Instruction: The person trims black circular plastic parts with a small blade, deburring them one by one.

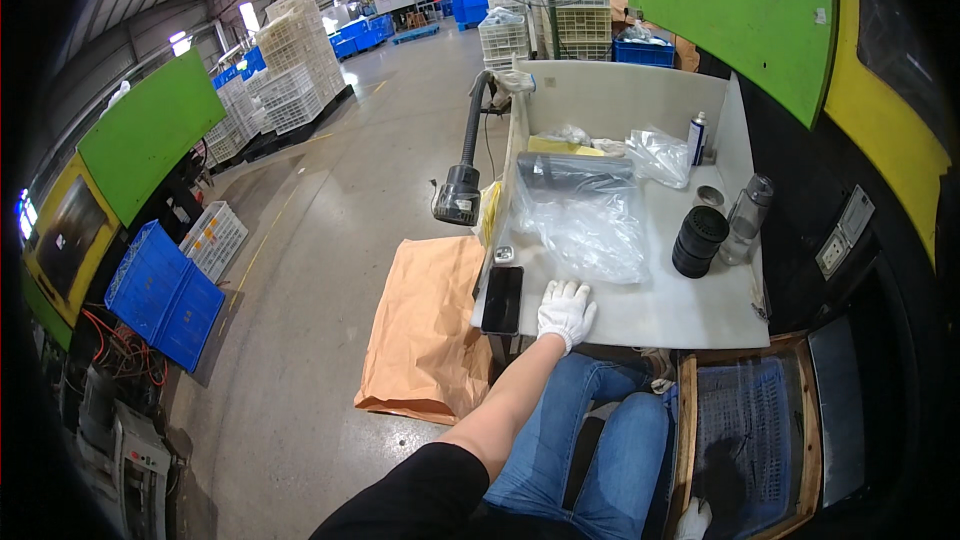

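My left hand, in a white knit glove, lies flat with its fingers stretched out near the front edge of the pale worktable. Just left of it is a black phone. Beyond the fingertips, clear plastic bags lie in a crumpled heap beside a grey roll. Low on the right, my right hand, also in a white glove, is by the wooden frame around a blue mesh basket. The lower border cuts it off, so its grip is hidden.
A black ribbed cylinder and a clear bottle stand at the table's right; a spray can is behind. A brown paper sack stands left, under a hanging black lamp-like head. A machine panel borders the right.
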The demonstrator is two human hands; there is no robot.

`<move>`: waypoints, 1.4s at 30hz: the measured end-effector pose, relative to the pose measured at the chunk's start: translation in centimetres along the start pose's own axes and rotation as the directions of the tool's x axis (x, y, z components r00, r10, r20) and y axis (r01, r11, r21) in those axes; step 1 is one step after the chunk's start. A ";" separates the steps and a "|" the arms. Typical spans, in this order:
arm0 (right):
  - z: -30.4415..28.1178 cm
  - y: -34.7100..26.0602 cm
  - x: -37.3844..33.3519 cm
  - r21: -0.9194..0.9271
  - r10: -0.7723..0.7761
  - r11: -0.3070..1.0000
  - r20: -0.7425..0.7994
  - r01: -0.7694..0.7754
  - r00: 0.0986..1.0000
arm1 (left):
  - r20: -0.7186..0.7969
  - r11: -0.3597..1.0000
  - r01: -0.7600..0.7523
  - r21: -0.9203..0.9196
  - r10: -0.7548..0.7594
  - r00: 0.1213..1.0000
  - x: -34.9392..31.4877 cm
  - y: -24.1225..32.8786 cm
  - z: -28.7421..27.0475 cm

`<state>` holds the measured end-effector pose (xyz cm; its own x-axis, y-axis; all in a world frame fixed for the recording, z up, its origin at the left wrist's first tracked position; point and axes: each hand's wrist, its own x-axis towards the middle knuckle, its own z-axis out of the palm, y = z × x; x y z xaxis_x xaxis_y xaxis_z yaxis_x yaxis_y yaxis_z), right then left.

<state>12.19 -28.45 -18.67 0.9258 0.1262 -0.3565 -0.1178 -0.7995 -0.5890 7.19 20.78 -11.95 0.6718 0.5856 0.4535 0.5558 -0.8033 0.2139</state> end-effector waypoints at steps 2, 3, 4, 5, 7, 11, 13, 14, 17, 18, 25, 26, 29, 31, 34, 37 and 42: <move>-0.1 0.0 0.1 0.007 0.006 1.000 0.014 -0.007 1.000 | -0.013 1.000 -0.001 0.003 0.001 1.000 0.0 0.0 0.0; -0.1 0.0 0.1 0.015 0.012 1.000 0.026 -0.012 1.000 | -0.014 1.000 -0.001 0.003 0.001 1.000 -0.1 0.0 0.0; -0.1 -0.1 0.0 0.016 0.011 1.000 0.026 -0.011 1.000 | -0.002 1.000 0.002 0.006 -0.002 1.000 -0.1 0.0 0.0; -0.2 -0.3 -0.1 0.029 0.022 0.999 0.024 -0.022 0.999 | 0.011 1.000 0.005 0.008 -0.005 1.000 -0.1 0.1 -0.1; -0.3 -0.8 -0.4 0.041 0.033 0.999 0.023 -0.034 0.999 | 0.024 1.000 0.002 0.005 -0.003 1.000 0.1 0.1 -0.2; -0.2 -0.9 -0.4 0.031 0.032 0.999 0.014 -0.032 0.999 | -0.052 1.000 -0.014 0.001 0.014 0.999 0.1 -0.3 0.3; 0.0 -0.7 -0.1 0.009 0.031 0.999 -0.005 -0.031 0.999 | -0.054 1.000 -0.019 -0.002 0.019 0.998 0.2 -0.2 0.3; -0.2 -0.5 -0.2 0.006 0.045 0.999 0.007 -0.046 0.999 | -0.054 1.000 -0.024 -0.005 0.024 0.998 0.2 0.0 0.2; 1.1 1.6 0.9 0.028 0.008 1.000 -0.072 -0.006 0.997 | 0.083 0.998 -0.002 -0.056 0.007 0.997 0.6 0.0 -0.7; 2.1 2.6 1.7 0.047 -0.055 0.997 -0.153 0.063 0.987 | 0.088 0.999 -0.004 -0.054 0.009 0.996 0.3 -0.3 -1.3; 0.3 -0.2 -0.9 0.020 -0.034 0.999 -0.191 0.038 0.981 | 0.050 1.000 0.007 -0.018 -0.006 0.999 0.4 0.5 0.0; 0.7 0.2 -0.7 -0.021 -0.036 0.999 -0.215 0.033 0.976 | 0.058 1.000 -0.003 -0.017 0.004 0.998 0.6 0.4 0.3; 1.1 -0.4 -0.8 -0.059 -0.018 0.998 -0.240 0.004 0.971 | 0.043 0.999 -0.037 0.006 0.037 0.998 0.5 -0.4 0.4; 0.9 -0.8 -0.8 -0.054 0.003 0.998 -0.197 -0.014 0.980 | 0.013 0.998 -0.061 0.015 0.061 0.998 0.6 -0.8 0.9; -0.1 -2.6 -1.7 -0.050 0.084 0.994 -0.147 -0.092 0.986 | -0.005 0.997 -0.072 0.017 0.072 0.997 0.6 -0.9 1.3; 0.0 -2.5 -1.6 -0.040 0.077 0.996 -0.171 -0.085 0.982 | -0.059 0.993 -0.102 -0.066 0.098 0.993 1.0 -1.7 1.8; -0.1 -1.4 -0.8 -0.037 0.068 0.996 -0.184 -0.076 0.981 | -0.059 0.983 -0.048 -0.178 0.038 0.998 1.0 -1.3 2.2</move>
<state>11.68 -27.48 -17.51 0.9658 -0.0391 -0.2562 -0.1749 -0.8278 -0.5331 8.21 22.66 -13.70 0.6625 0.5476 0.5112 0.4274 -0.8367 0.3424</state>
